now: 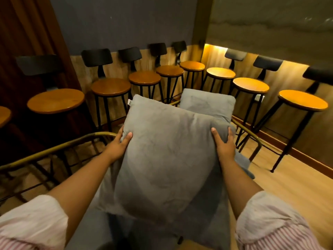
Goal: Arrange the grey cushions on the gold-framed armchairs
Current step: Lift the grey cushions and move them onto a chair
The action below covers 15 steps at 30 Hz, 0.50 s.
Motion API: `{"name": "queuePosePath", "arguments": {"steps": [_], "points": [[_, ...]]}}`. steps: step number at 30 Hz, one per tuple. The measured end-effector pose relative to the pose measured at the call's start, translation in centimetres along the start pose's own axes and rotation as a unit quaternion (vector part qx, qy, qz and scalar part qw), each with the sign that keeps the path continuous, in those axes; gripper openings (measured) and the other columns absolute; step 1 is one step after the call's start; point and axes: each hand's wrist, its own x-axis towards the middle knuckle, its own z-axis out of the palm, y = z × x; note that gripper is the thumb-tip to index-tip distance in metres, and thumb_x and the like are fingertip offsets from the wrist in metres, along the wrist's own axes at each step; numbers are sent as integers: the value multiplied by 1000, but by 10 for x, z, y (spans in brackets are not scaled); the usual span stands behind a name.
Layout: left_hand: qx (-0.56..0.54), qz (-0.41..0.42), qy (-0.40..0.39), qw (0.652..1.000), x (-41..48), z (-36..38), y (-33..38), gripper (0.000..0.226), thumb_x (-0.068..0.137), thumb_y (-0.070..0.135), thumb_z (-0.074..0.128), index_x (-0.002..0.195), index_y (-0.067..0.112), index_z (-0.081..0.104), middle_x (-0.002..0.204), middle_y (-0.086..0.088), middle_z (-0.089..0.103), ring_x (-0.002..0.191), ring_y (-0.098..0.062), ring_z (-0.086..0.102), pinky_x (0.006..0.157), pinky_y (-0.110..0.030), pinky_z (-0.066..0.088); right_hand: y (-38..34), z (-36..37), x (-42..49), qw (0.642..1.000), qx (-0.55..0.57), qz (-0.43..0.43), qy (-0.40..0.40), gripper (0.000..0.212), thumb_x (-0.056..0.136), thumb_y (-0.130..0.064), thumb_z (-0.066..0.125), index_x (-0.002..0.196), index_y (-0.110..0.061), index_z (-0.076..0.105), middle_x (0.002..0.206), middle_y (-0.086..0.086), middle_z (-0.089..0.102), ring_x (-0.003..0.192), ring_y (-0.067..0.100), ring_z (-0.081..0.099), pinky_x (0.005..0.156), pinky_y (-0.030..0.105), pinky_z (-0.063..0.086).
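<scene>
Over the seat of a gold-framed armchair, a person holds a large grey cushion up between both hands. Their left hand clamps the cushion's left edge, thumb on the front and fingers wrapped behind; their right hand does the same on the right edge. The fabric dents under each thumb, so it looks soft, plump and light, likely to sag if held by a corner; gripping both side edges as now seems the surest hold. A second grey cushion leans at the chair's back, just behind the held one and partly covered by it. Another gold-framed chair stands just to the left, with a row of round wooden stools along the wall beyond. The held cushion hides most of the seat, the fingers behind it cannot be seen, and the dim light blurs the frame's lower rails.
</scene>
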Motion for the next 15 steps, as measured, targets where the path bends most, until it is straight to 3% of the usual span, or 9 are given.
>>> {"name": "queuePosePath", "arguments": {"steps": [10,15], "points": [[-44,-18,42,998,90,167,85,66,93,57,34,151,35,11,155,-5,32,141,-32,33,114,-42,26,-1,-59,219,996,-21,-42,-71,92,69,-69,63,147,-43,22,157,7,25,143,36,26,115,54,25],[-31,-36,64,997,158,211,107,66,90,63,29,149,41,9,156,-7,31,141,-36,32,116,-50,25,3,-46,309,994,-51,-53,-84,87,75,-68,58,148,-41,19,157,9,25,142,38,26,113,53,25]]}}
